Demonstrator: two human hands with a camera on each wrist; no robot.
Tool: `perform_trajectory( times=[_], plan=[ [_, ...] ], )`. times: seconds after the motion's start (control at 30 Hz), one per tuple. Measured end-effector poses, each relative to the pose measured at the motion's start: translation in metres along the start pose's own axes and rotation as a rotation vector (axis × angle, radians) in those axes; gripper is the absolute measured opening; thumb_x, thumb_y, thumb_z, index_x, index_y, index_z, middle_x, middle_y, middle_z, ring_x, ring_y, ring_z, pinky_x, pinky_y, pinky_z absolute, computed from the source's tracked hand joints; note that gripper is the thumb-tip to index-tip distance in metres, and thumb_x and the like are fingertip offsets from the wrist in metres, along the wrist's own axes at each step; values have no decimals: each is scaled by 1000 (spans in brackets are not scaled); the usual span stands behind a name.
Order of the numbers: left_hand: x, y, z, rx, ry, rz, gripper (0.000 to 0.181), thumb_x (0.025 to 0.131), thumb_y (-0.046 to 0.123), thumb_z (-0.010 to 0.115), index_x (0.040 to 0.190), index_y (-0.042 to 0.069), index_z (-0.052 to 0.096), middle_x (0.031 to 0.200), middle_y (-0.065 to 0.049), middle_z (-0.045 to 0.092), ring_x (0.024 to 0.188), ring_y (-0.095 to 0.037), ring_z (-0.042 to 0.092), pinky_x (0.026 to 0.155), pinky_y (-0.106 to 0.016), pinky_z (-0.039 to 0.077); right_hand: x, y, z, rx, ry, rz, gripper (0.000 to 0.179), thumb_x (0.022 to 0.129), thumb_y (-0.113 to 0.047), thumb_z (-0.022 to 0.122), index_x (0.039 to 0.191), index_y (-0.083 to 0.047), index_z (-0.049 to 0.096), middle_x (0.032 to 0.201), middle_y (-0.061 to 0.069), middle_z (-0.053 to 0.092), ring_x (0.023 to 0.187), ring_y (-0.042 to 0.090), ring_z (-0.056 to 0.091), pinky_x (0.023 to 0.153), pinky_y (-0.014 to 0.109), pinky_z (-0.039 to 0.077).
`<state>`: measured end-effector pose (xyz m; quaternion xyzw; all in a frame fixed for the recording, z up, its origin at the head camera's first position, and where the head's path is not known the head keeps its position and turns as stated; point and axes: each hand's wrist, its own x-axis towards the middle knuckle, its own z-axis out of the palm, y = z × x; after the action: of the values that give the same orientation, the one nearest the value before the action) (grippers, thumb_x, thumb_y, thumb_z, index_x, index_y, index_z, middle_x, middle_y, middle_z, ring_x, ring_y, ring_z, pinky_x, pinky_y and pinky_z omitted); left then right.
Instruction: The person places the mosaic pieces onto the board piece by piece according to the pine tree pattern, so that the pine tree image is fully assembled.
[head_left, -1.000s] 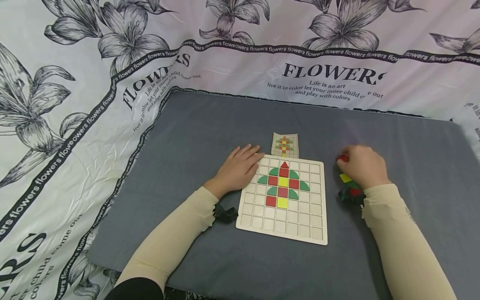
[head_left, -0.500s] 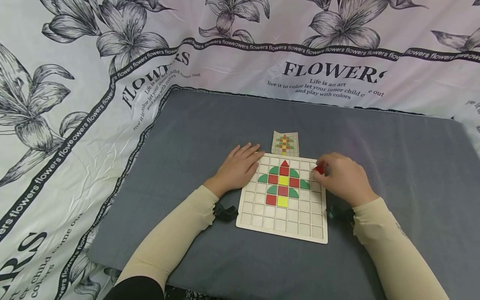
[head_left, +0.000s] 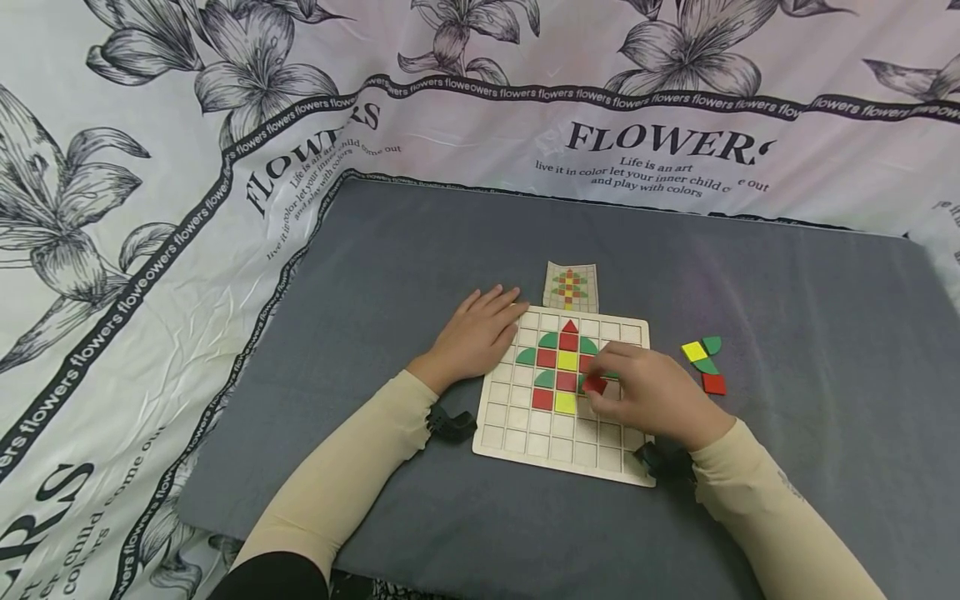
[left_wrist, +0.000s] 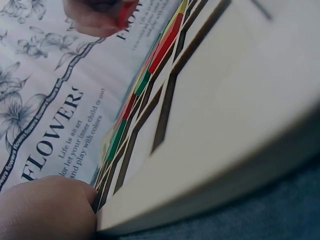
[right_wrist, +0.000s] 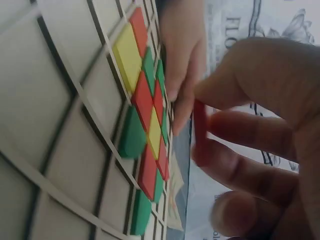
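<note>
A square pale wooden grid board (head_left: 517, 429) lies on the grey cloth, several red, yellow and green tiles set in its cells in a tree-like pattern. My left hand (head_left: 476, 337) rests on the board's upper left edge with its fingers stretched out. Over the right part of the pattern, my right hand (head_left: 652, 387) pinches a red tile (right_wrist: 200, 132) between thumb and fingers. In the right wrist view this tile is held edge-on, apart from the board. The right hand covers some cells and tiles in the head view.
Right of the board lie loose tiles: a yellow square (head_left: 693, 352), a red square (head_left: 714, 384) and two green rounded ones, the upper a green tile (head_left: 712, 344). A small pattern card (head_left: 588, 287) touches the board's far edge. A flower-printed sheet (head_left: 465, 142) hangs behind.
My right hand has moved left from the loose tiles to above the board, carrying the red tile. The loose tiles are now uncovered. My left hand has stayed in place.
</note>
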<state>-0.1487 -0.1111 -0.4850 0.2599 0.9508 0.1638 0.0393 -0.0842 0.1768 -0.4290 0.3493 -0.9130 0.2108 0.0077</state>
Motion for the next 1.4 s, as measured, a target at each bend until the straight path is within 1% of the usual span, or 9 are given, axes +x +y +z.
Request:
perform_trajectory(
  times=[0.1, 0.2, 0.37, 0.47, 0.63, 0.77, 0.93, 1.13, 1.4],
  plan=[
    [0, 0, 1, 0, 0, 3, 49, 116, 34, 36, 163, 23, 43, 172, -1, 30, 162, -22, 18, 133, -45, 7, -2, -2, 5, 15, -25, -39, 11, 85, -19, 85, 94, -20, 79, 86, -11, 64, 71, 5, 53, 60, 23, 48],
    [0, -1, 1, 0, 3, 7, 49, 116, 34, 36, 163, 22, 43, 172, -1, 31, 162, -23, 18, 133, -45, 7, -4, -3, 8, 38, -44, -57, 11, 86, -18, 85, 93, -20, 78, 85, -11, 62, 73, 6, 54, 62, 22, 49],
    [1, -2, 2, -6, 8, 8, 49, 116, 33, 37, 162, 22, 44, 172, -1, 31, 162, -23, 19, 133, -45, 7, -4, -3, 11, 100, -100, -46, 12, 86, -12, 85, 93, -17, 77, 85, -10, 61, 72, 5, 52, 60, 21, 48],
    [1, -2, 1, -9, 8, 6, 49, 116, 33, 37, 163, 22, 43, 172, -1, 31, 162, -23, 18, 133, -45, 7, -5, -3, 12, 105, -136, -34, 13, 85, -10, 85, 94, -16, 77, 87, -9, 61, 73, 4, 51, 61, 21, 48],
    [0, -1, 1, -8, 4, 5, 49, 116, 33, 36, 163, 22, 43, 172, -1, 30, 162, -22, 18, 133, -45, 7, -5, -4, 13, 74, -174, -21, 16, 84, -10, 85, 97, -13, 78, 92, -7, 63, 77, 6, 54, 65, 22, 52],
    [0, -1, 0, -2, 6, 6, 49, 116, 34, 37, 163, 22, 44, 172, -1, 31, 162, -23, 18, 133, -45, 7, -5, -5, 13, 62, -172, -39, 15, 84, -11, 86, 97, -13, 79, 93, -6, 64, 79, 6, 56, 68, 23, 55],
    [0, -2, 1, -5, 16, 10, 49, 116, 34, 37, 162, 22, 44, 172, -1, 32, 162, -23, 19, 133, -45, 7, -5, -5, 13, 79, -160, -65, 13, 85, -10, 86, 95, -13, 79, 92, -7, 64, 79, 5, 57, 68, 24, 56],
    [0, -2, 1, -1, 19, 14, 49, 115, 33, 37, 162, 22, 45, 171, -2, 33, 162, -23, 20, 133, -46, 8, -6, -3, 14, 110, -175, -61, 13, 87, -8, 86, 97, -15, 79, 94, -9, 65, 81, 4, 58, 70, 24, 56],
    [0, -2, 2, -6, 7, 8, 49, 116, 33, 36, 163, 22, 43, 172, -1, 31, 162, -23, 18, 133, -46, 8, -6, -3, 13, 153, -195, -65, 14, 89, -8, 85, 98, -15, 78, 95, -9, 65, 82, 3, 58, 71, 24, 56]
  ],
)
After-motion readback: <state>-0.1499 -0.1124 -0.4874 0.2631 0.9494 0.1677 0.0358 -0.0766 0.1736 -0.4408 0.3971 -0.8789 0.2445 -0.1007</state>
